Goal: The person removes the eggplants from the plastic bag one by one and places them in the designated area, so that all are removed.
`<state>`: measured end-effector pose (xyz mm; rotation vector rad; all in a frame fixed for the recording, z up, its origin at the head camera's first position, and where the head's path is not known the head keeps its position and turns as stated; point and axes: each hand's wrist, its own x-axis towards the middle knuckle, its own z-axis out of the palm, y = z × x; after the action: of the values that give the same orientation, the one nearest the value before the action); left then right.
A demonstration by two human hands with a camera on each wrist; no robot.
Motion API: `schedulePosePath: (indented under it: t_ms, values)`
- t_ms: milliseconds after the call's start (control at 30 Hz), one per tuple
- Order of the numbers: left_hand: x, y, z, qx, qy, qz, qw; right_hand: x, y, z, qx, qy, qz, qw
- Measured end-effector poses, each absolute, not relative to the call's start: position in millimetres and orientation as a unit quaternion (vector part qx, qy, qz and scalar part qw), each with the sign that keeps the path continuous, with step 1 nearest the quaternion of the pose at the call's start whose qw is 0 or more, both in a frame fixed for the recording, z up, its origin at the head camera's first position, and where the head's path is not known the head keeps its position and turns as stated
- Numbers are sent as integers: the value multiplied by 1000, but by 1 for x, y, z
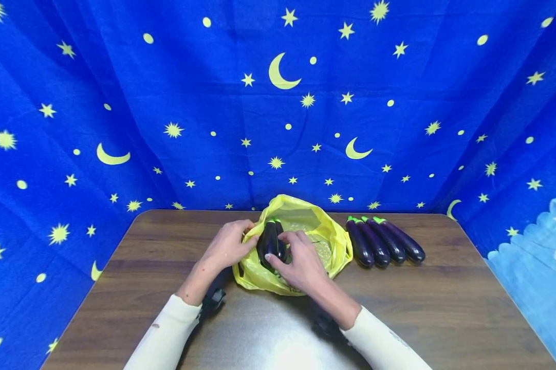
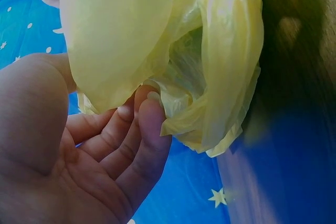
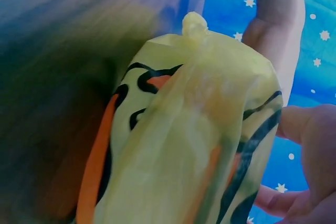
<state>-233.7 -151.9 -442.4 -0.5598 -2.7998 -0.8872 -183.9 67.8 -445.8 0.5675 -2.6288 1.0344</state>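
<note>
A yellow plastic bag [image 1: 338, 241] stands with its mouth open on the table, in the middle of the head view. Two dark purple eggplants [image 1: 270, 241] show inside, near the bag's left wall. My left hand [image 1: 227, 244] pinches the bag's left rim; its curled fingers meet the yellow film [image 2: 226, 77] in the left wrist view. With thumb and fingers, my right hand [image 1: 303, 262] reaches over the front rim and grips an eggplant in the bag. In the right wrist view the printed bag wall [image 3: 173, 145] hides the fingertips.
Right of the bag, several eggplants [image 1: 382, 244] lie side by side on the brown wooden table [image 1: 444, 308], green stems toward the back. A blue curtain [image 1: 241, 113] with stars and moons hangs behind the table. Light blue cloth [image 1: 532, 277] hangs at the right edge.
</note>
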Motion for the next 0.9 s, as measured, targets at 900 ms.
schedulePosePath:
  t_ms: [900]
  values:
    - [-234,-153,-444,-191,-933,-292,86,-188,49,-450,221,-915,307,139]
